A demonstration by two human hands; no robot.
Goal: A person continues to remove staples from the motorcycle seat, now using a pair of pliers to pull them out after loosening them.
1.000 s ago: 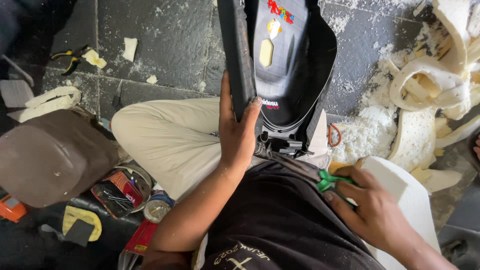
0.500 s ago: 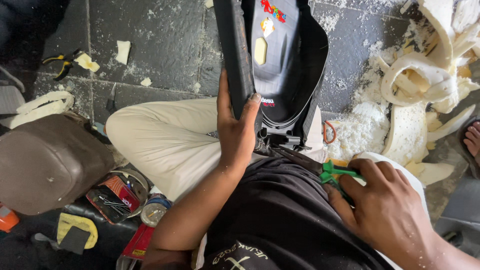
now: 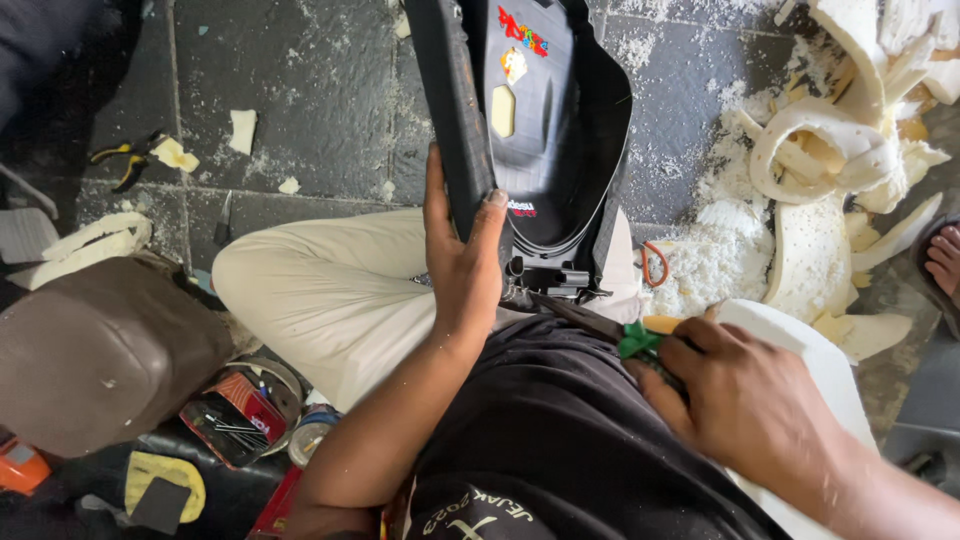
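One black seat base (image 3: 540, 150) stands on edge against the person's lap, over the stone floor (image 3: 300, 90). The left hand (image 3: 462, 262) grips its rim. The right hand (image 3: 745, 395) is closed around one knife (image 3: 610, 330) with a green-wrapped handle, blade toward the base. One pair of pliers (image 3: 125, 160) lies near the floor's left edge.

Bare dark floor (image 3: 320, 90) is lying open in the upper left of the frame, with only small foam scraps (image 3: 243, 130) and pliers (image 3: 125, 160) dotting it. The black plastic shell (image 3: 545, 130) is standing upright at top centre, blocking the way across, the left hand (image 3: 465, 260) clamping its edge. Foam offcuts (image 3: 830, 170) and crumbs are crowding the upper right. The brown seat pad (image 3: 95, 350) and an open tin of tools (image 3: 235, 415) are filling the lower left. The right hand (image 3: 740, 400), gripping a green-handled blade (image 3: 610, 330), is occupying the lower right, beside a white foam block (image 3: 800, 345).
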